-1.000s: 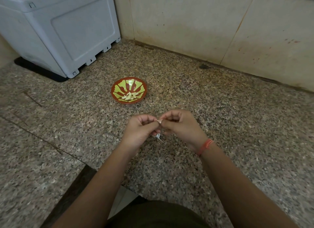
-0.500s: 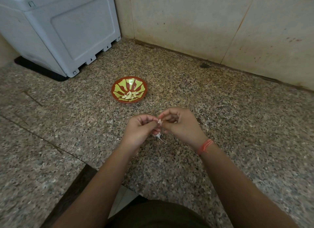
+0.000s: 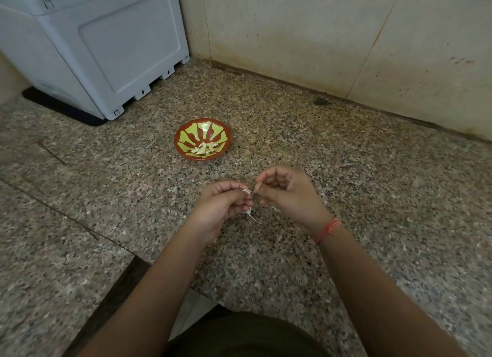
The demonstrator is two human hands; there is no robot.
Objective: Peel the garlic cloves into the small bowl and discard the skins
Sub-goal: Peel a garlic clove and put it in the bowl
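Note:
A small red bowl (image 3: 186,128) with a green petal pattern sits on the granite counter and holds several peeled garlic cloves (image 3: 203,148). Nearer to me, both hands hover above the counter. My left hand (image 3: 222,204) pinches a garlic clove with white skin (image 3: 247,192) sticking out, and a thin strip of skin (image 3: 251,216) hangs below its fingers. My right hand (image 3: 290,194) has curled fingers, its thumb and forefinger pinched just right of the skin; what it pinches is too small to tell.
A grey plastic appliance (image 3: 87,45) stands at the back left on a dark mat. A tiled wall (image 3: 319,37) runs behind the counter. The counter's front edge (image 3: 138,266) steps in near my body.
My right hand has pulled slightly up and to the right, away from my left hand. A small gap has opened between them, with white skin showing at my left fingertips.

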